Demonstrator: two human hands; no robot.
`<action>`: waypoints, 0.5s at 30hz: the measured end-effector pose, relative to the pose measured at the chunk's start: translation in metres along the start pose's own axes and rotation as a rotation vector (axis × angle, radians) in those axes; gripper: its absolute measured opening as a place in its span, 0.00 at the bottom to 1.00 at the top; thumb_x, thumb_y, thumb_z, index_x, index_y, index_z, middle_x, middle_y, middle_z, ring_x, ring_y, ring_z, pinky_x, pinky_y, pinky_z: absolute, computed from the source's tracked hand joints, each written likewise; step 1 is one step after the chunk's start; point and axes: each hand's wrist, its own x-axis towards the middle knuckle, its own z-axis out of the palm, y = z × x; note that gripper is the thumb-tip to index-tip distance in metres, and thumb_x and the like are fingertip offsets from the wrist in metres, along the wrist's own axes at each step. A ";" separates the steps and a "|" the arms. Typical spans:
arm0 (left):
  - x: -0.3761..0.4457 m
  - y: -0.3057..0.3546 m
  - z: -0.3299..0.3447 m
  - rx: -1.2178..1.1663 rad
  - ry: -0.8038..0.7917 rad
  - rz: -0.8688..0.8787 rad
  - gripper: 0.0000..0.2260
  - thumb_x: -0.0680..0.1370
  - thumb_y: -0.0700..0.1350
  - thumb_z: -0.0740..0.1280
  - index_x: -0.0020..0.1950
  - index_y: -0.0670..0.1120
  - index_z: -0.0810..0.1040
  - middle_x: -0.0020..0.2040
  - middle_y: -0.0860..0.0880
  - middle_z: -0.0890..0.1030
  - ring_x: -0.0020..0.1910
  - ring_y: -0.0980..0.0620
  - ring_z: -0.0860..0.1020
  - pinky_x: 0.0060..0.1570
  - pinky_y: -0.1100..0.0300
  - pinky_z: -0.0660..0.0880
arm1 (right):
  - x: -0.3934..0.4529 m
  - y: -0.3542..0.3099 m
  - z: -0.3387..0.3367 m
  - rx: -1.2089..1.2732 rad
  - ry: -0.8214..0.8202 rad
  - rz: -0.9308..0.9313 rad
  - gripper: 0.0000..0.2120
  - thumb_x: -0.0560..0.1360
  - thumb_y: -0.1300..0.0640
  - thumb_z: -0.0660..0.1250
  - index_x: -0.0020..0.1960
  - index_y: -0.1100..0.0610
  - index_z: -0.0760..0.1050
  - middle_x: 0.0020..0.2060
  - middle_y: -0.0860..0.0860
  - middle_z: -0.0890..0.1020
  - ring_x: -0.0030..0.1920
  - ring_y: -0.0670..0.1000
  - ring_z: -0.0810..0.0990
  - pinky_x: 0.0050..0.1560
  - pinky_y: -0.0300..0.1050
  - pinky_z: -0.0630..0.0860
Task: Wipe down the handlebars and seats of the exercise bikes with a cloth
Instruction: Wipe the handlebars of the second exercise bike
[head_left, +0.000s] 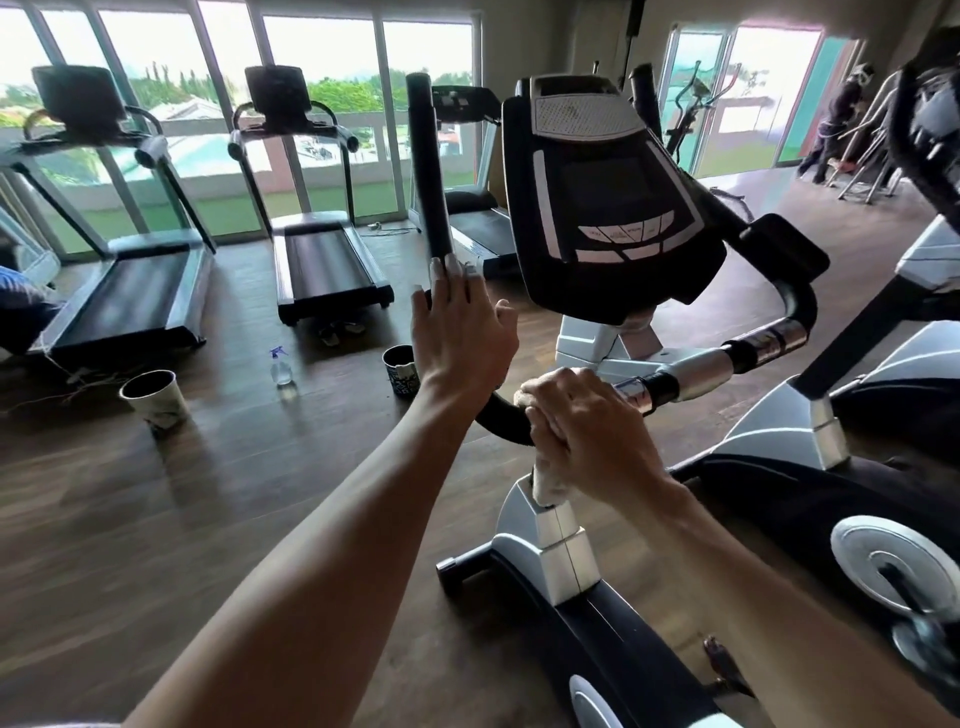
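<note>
On the wooden floor (156, 519), treadmills (322, 260).

This is a gym. Three treadmills (322, 260) stand in a row from ten to twelve o'clock, facing floor-to-ceiling windows (322, 67) that look out on trees and rooftops. An exercise bike (613, 218) with a console and chrome-banded handlebars fills the centre, and parts of more machines show at two and four o'clock. The floor (156, 519) is dark wood plank, with a spray bottle (280, 366) standing at eleven o'clock.
</note>
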 end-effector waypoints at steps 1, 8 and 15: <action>-0.002 0.002 0.001 -0.001 -0.009 -0.013 0.31 0.85 0.57 0.52 0.82 0.40 0.56 0.83 0.41 0.55 0.83 0.44 0.52 0.77 0.44 0.52 | -0.001 0.011 -0.003 0.000 -0.014 -0.030 0.18 0.81 0.46 0.56 0.62 0.53 0.78 0.55 0.50 0.81 0.58 0.55 0.78 0.56 0.52 0.76; -0.008 0.013 0.014 0.006 0.045 -0.129 0.37 0.84 0.64 0.47 0.84 0.41 0.45 0.84 0.42 0.47 0.84 0.46 0.45 0.81 0.45 0.42 | 0.006 0.099 -0.017 0.050 -0.023 0.158 0.20 0.81 0.48 0.50 0.60 0.54 0.77 0.55 0.50 0.79 0.57 0.53 0.75 0.60 0.56 0.75; -0.012 0.023 0.016 0.066 0.136 -0.169 0.39 0.81 0.63 0.44 0.83 0.38 0.49 0.83 0.39 0.52 0.83 0.44 0.49 0.81 0.47 0.41 | -0.006 0.054 0.000 0.053 0.072 -0.045 0.18 0.81 0.48 0.55 0.59 0.54 0.80 0.55 0.49 0.81 0.57 0.53 0.77 0.61 0.54 0.74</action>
